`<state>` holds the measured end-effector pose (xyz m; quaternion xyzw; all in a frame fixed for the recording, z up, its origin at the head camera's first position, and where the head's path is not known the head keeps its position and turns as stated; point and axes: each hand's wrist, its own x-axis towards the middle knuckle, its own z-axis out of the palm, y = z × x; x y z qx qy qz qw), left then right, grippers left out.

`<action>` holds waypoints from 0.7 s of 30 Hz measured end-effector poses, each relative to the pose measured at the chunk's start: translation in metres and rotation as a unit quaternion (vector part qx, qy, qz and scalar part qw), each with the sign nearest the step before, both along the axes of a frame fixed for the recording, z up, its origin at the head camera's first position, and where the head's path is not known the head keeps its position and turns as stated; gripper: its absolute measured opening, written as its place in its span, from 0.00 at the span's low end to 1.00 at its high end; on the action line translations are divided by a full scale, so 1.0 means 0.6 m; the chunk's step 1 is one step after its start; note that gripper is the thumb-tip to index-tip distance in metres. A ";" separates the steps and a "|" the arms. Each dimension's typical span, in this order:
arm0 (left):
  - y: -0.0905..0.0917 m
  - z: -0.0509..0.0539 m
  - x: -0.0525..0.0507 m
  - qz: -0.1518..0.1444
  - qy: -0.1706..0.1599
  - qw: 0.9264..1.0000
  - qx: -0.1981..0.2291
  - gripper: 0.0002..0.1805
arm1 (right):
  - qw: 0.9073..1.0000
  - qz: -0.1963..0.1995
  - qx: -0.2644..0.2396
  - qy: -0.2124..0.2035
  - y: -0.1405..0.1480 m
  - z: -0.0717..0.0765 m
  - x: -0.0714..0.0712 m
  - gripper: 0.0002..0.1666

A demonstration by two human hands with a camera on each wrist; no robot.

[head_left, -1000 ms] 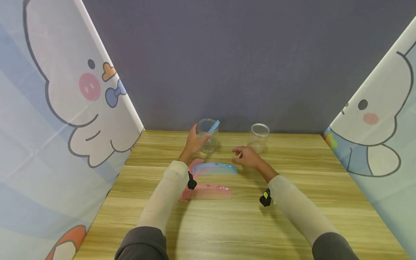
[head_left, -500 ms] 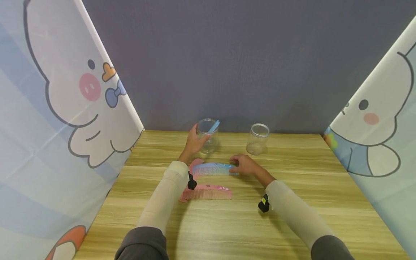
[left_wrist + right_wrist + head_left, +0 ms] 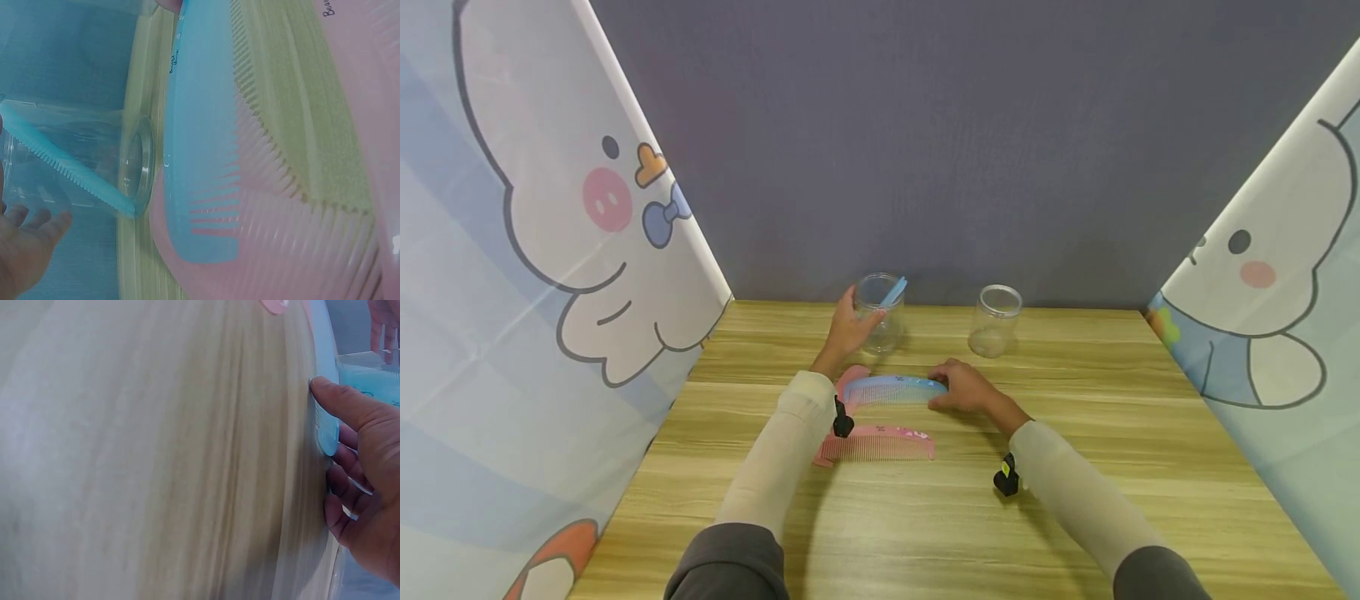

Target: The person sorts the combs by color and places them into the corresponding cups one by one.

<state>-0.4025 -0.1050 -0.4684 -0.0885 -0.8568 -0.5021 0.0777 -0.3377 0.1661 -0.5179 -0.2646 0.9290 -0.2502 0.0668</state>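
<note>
At the back of the table my left hand (image 3: 847,327) holds a clear jar (image 3: 884,337) round its side. A blue comb (image 3: 893,292) leans inside this jar, its end above the rim; the left wrist view shows its teeth through the wall. My right hand (image 3: 964,388) pinches the right end of another blue comb (image 3: 891,390), thumb at the toothed side and fingers at the back. That comb lies flat, its left end over a pink comb (image 3: 856,374). Nearer to me lies a second pink comb (image 3: 880,443), partly hidden by the left wrist.
A second clear jar (image 3: 996,325) stands upright to the right, beyond the right hand. A dark grey wall (image 3: 955,167) rises at the table's (image 3: 1000,533) back edge. Printed cloth panels (image 3: 550,208) border both sides.
My right hand has come from in front of the right jar down and slightly left to the blue comb, and its fingers now grip the comb's end. The left hand stays on its jar.
</note>
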 end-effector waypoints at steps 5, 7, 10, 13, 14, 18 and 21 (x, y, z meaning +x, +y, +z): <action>-0.001 0.000 0.001 -0.001 -0.001 1.000 0.001 0.52 | 1.000 -0.003 0.001 0.007 0.000 -0.004 0.000 0.32; -0.001 0.000 0.001 -0.001 -0.001 1.000 0.001 0.52 | 1.000 -0.002 -0.001 0.010 0.001 -0.005 -0.001 0.33; -0.002 0.000 0.001 -0.002 -0.003 1.000 0.000 0.52 | 1.000 0.000 -0.001 0.013 0.001 -0.007 0.000 0.34; -0.002 0.000 0.002 -0.002 -0.004 1.000 0.000 0.52 | 1.000 0.001 0.002 0.018 0.000 -0.009 0.002 0.33; -0.002 0.001 0.002 -0.001 -0.004 1.000 -0.001 0.52 | 1.000 0.001 0.002 0.021 0.000 -0.009 0.003 0.32; -0.001 0.003 0.003 0.001 0.000 1.000 -0.002 0.51 | 0.999 0.009 0.005 0.037 0.000 -0.009 0.005 0.30; 0.000 0.005 0.003 0.001 0.006 1.000 -0.003 0.51 | 0.999 0.011 0.004 0.050 0.003 -0.009 0.004 0.30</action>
